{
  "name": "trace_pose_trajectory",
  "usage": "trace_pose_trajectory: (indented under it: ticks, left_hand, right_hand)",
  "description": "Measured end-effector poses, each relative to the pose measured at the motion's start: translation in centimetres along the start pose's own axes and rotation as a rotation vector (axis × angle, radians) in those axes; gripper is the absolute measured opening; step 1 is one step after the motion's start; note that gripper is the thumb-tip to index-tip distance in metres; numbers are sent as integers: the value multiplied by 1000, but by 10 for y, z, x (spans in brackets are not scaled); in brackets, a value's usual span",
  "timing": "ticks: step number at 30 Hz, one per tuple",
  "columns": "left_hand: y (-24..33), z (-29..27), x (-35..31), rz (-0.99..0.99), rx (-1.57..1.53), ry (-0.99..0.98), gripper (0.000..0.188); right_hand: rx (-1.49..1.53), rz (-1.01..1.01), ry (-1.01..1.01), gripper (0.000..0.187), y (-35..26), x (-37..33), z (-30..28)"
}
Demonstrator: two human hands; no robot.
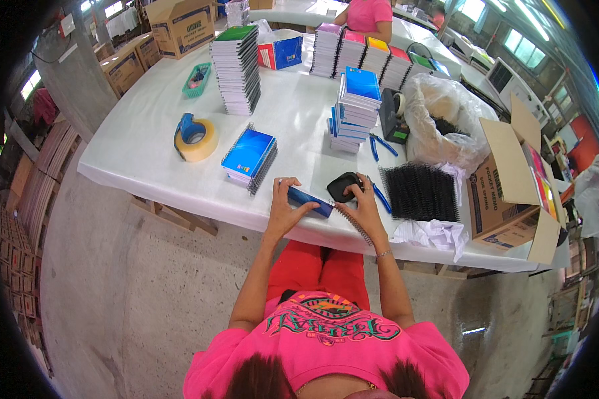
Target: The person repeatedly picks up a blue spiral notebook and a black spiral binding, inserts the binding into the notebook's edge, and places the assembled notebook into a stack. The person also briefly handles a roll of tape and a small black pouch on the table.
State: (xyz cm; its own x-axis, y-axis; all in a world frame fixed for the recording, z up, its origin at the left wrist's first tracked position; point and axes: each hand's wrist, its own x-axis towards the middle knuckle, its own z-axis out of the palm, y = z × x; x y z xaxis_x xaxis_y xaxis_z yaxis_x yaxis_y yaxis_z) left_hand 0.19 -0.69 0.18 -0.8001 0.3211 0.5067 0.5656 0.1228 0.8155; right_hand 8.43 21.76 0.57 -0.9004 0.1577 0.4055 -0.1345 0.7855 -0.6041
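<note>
Near the table's front edge, my left hand (285, 207) grips a small blue memo pad (311, 201), thumb along its side. My right hand (365, 211) pinches a dark spiral binding coil (353, 225) at the pad's right end; the coil trails down towards me. Whether it runs through the holes is too small to tell. A black dish (343, 186) sits just beyond my right fingers. To the left lies a short stack of blue spiral-bound memo pads (249, 156). A heap of black spiral coils (420, 193) is right of my right hand, with blue-handled pliers (381, 197) between.
Farther back stand a tall green-topped notebook stack (235, 73), a stack of blue pads (356, 110), another pair of pliers (383, 147) and a tape dispenser (196, 138). A plastic bag (446, 126) and an open carton (506, 193) are on the right. Another person (369, 18) is across the table.
</note>
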Motion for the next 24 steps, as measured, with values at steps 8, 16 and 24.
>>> trace_pose_trajectory:
  ticks: [8, 16, 24]
  left_hand:
    - [-1, 0, 1, 23, 9, 7, 66]
    - [-7, 2, 0, 49, 40, 20, 66]
    - [-4, 0, 1, 36, 43, 11, 66]
  right_hand:
    - [27, 10, 2, 45, -1, 1, 1]
    - [4, -7, -4, 46, 5, 1, 3]
    - [22, -11, 1, 45, 3, 1, 2]
